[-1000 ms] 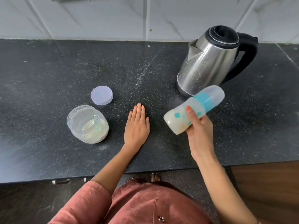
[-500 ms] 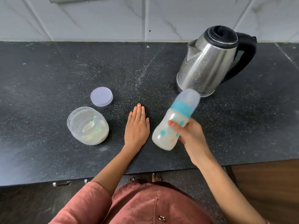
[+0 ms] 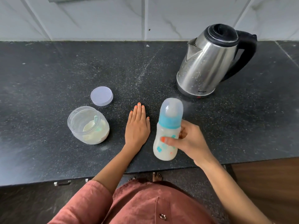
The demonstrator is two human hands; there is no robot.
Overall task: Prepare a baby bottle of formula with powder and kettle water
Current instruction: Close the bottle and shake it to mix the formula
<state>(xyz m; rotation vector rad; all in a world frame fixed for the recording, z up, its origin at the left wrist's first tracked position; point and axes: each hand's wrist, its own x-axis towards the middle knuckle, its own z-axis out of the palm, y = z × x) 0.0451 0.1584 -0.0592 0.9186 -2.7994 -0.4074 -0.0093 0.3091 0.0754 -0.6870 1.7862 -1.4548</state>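
The right hand grips the bottle round its milky body, cap up and nearly upright. The left hand lies flat on the counter, just left of it. Further left stands the open jar, its lid behind; the kettle stands beyond the right hand.

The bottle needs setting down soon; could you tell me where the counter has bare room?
Widest bare counter: left of and behind the lid, up to the wall. Also free: right of the right hand, in front of the kettle. Crowded: powder jar, lid, left hand and bottle, front middle.
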